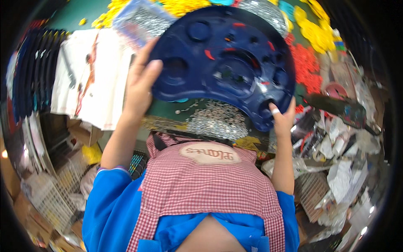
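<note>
I hold up a dark blue, kidney-shaped plastic panel point(193, 56) over the green work table point(170, 111). Round recesses, holes and several small red pieces show on its face. My left hand point(140, 86) is closed on the panel's left edge, thumb at the front and most fingers hidden behind. At the lower right edge, my right hand point(284, 119) grips the panel too, its thumb, with a white band around it, by a round hole. Beneath the panel's lower edge lies a heap of small silvery metal pieces point(218, 119).
White cloth point(111, 75) lies left, beside a row of dark panels point(35, 71). Yellow parts point(315, 31), red parts point(304, 63) and a tray of metal pieces point(149, 21) surround the panel. A dark elongated tool point(340, 108) and plastic bags point(348, 176) lie right.
</note>
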Demonstrator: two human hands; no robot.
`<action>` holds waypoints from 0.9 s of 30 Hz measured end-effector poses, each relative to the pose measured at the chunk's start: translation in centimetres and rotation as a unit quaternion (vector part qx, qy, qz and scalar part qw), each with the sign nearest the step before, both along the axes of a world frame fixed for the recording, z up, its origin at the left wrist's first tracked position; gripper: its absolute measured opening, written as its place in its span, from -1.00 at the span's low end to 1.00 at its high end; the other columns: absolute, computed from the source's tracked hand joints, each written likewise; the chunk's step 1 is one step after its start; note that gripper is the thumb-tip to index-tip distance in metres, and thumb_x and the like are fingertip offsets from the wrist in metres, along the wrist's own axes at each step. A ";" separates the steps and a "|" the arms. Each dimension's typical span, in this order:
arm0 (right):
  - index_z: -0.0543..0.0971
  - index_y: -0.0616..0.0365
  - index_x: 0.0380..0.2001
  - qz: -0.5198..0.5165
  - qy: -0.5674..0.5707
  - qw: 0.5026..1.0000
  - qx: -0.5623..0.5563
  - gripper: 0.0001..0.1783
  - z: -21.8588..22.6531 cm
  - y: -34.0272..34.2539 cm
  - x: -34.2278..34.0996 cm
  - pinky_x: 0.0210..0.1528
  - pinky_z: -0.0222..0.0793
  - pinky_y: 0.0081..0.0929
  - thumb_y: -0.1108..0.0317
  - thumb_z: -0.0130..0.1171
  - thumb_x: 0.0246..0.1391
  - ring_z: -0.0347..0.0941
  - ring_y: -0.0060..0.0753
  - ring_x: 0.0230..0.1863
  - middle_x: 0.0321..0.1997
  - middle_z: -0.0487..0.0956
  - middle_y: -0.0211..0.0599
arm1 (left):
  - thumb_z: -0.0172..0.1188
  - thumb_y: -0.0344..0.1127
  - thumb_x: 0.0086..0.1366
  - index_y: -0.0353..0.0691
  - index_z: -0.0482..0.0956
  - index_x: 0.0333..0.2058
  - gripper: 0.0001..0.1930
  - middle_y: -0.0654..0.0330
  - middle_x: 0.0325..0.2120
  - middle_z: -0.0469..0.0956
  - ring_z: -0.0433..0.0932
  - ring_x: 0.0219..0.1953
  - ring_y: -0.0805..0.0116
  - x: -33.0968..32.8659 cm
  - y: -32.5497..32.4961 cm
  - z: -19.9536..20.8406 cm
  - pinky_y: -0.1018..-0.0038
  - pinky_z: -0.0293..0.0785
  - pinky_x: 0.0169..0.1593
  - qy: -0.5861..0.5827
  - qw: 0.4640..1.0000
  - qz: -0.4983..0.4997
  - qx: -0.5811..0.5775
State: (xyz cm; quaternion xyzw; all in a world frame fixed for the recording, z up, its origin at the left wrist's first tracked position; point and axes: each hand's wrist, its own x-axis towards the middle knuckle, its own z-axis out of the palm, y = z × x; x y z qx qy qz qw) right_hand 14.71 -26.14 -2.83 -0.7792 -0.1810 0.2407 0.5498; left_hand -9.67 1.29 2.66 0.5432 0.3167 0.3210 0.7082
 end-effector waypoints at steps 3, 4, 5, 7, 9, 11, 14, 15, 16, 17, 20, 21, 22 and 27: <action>0.30 0.28 0.22 0.045 -0.024 0.998 -0.027 -0.29 -0.2 -2.1 1.0 0.15 0.34 -0.41 0.58 0.27 -0.04 0.47 -0.35 0.02 0.06 0.51 -0.18 | 0.12 -0.36 0.36 -0.33 0.30 0.23 -0.50 -0.04 -0.05 0.58 0.57 0.00 0.28 -1.0 -1.7 -2.3 0.43 0.41 0.10 0.200 0.951 0.000 0.235; 0.29 0.28 0.23 0.056 -0.051 0.995 -0.064 -0.29 0.0 -2.3 0.9 0.15 0.34 -0.41 0.58 0.26 -0.04 0.47 -0.34 0.03 0.06 0.51 -0.18 | 0.13 -0.35 0.36 -0.32 0.32 0.22 -0.52 -0.06 -0.11 0.61 0.61 -0.05 0.26 -1.5 -2.0 -3.6 0.43 0.45 0.04 0.202 0.956 0.004 0.212; 0.28 0.28 0.24 0.064 -0.050 0.994 -0.072 -0.29 0.4 -1.9 0.6 0.16 0.33 -0.42 0.58 0.25 -0.03 0.46 -0.34 0.03 0.07 0.50 -0.18 | 0.13 -0.38 0.35 -0.30 0.35 0.19 -0.55 -0.05 -0.20 0.64 0.65 -0.14 0.23 -1.9 -2.0 -4.5 0.43 0.50 -0.06 0.217 0.956 0.019 0.196; 0.29 0.29 0.23 0.041 -0.029 0.996 -0.069 -0.29 0.6 -1.5 0.1 0.16 0.33 -0.42 0.57 0.26 -0.04 0.46 -0.34 0.03 0.07 0.50 -0.17 | 0.11 -0.40 0.35 -0.29 0.37 0.17 -0.58 -0.03 -0.21 0.65 0.66 -0.15 0.21 -1.8 -2.2 -4.5 0.41 0.51 -0.07 0.217 0.952 0.024 0.213; 0.30 0.31 0.22 0.037 -0.020 0.997 -0.059 -0.29 0.6 -1.3 -0.1 0.17 0.32 -0.42 0.57 0.26 -0.05 0.45 -0.33 0.04 0.06 0.50 -0.15 | 0.10 -0.40 0.36 -0.28 0.37 0.16 -0.59 -0.03 -0.22 0.65 0.66 -0.17 0.18 -2.1 -2.2 -4.6 0.39 0.52 -0.09 0.214 0.952 0.029 0.216; 0.29 0.31 0.22 0.050 -0.036 0.995 -0.075 -0.29 0.5 -1.3 -0.1 0.16 0.32 -0.42 0.58 0.26 -0.05 0.45 -0.33 0.03 0.06 0.50 -0.15 | 0.10 -0.39 0.36 -0.27 0.37 0.16 -0.59 -0.04 -0.23 0.65 0.67 -0.20 0.14 -2.4 -2.3 -5.0 0.36 0.52 -0.12 0.215 0.948 0.041 0.231; 0.29 0.30 0.23 0.046 -0.030 0.995 -0.081 -0.29 0.7 -1.2 -0.3 0.18 0.32 -0.42 0.59 0.25 -0.05 0.46 -0.32 0.04 0.07 0.50 -0.14 | 0.10 -0.38 0.36 -0.25 0.35 0.16 -0.59 -0.08 -0.25 0.64 0.66 -0.22 0.04 -2.6 -2.5 -5.6 0.32 0.52 -0.14 0.256 0.938 0.039 0.232; 0.29 0.30 0.23 0.043 -0.032 0.996 -0.076 -0.29 0.8 -1.2 -0.4 0.18 0.32 -0.42 0.59 0.25 -0.05 0.46 -0.32 0.04 0.07 0.50 -0.14 | 0.10 -0.37 0.36 -0.25 0.35 0.16 -0.59 -0.09 -0.25 0.64 0.65 -0.22 0.01 -2.5 -2.5 -5.5 0.31 0.52 -0.14 0.258 0.937 0.035 0.233; 0.29 0.30 0.23 0.041 -0.034 0.996 -0.071 -0.29 0.8 -1.1 -0.4 0.18 0.32 -0.42 0.60 0.25 -0.05 0.46 -0.32 0.04 0.08 0.50 -0.14 | 0.09 -0.37 0.36 -0.25 0.34 0.16 -0.59 -0.10 -0.25 0.63 0.65 -0.22 -0.01 -2.4 -2.4 -5.3 0.30 0.52 -0.15 0.260 0.937 0.031 0.233; 0.29 0.30 0.23 0.045 -0.027 0.997 -0.063 -0.29 0.8 -1.1 -0.5 0.19 0.32 -0.42 0.60 0.24 -0.05 0.46 -0.32 0.04 0.08 0.50 -0.13 | 0.09 -0.36 0.36 -0.24 0.34 0.16 -0.59 -0.11 -0.25 0.63 0.65 -0.23 -0.04 -2.4 -2.4 -5.2 0.29 0.52 -0.15 0.261 0.936 0.028 0.233; 0.29 0.30 0.22 0.043 -0.021 0.997 -0.068 -0.29 1.0 -1.0 -0.5 0.18 0.32 -0.42 0.61 0.24 -0.04 0.46 -0.33 0.04 0.09 0.49 -0.14 | 0.09 -0.36 0.37 -0.25 0.33 0.16 -0.60 -0.10 -0.26 0.63 0.65 -0.23 -0.04 -2.4 -2.2 -5.7 0.28 0.52 -0.16 0.256 0.936 0.027 0.241; 0.29 0.30 0.23 0.043 -0.020 0.997 -0.066 -0.30 0.9 -1.0 -0.4 0.18 0.31 -0.42 0.61 0.24 -0.04 0.46 -0.33 0.04 0.09 0.49 -0.14 | 0.09 -0.36 0.37 -0.25 0.34 0.15 -0.60 -0.10 -0.26 0.63 0.65 -0.24 -0.04 -2.3 -2.2 -5.7 0.28 0.51 -0.16 0.252 0.935 0.033 0.245; 0.29 0.30 0.23 0.044 -0.019 0.997 -0.065 -0.30 0.9 -1.0 -0.4 0.18 0.31 -0.42 0.61 0.24 -0.04 0.46 -0.33 0.04 0.09 0.49 -0.14 | 0.09 -0.36 0.37 -0.25 0.35 0.15 -0.61 -0.10 -0.26 0.63 0.65 -0.24 -0.04 -2.3 -2.2 -5.8 0.28 0.51 -0.16 0.249 0.935 0.039 0.250; 0.28 0.30 0.23 0.046 -0.012 0.997 -0.062 -0.30 0.9 -1.0 -0.4 0.18 0.31 -0.42 0.61 0.23 -0.03 0.46 -0.34 0.04 0.08 0.50 -0.15 | 0.09 -0.35 0.36 -0.27 0.38 0.12 -0.63 -0.08 -0.29 0.62 0.64 -0.26 -0.04 -2.2 -1.7 -5.1 0.29 0.52 -0.17 0.270 0.936 0.014 0.225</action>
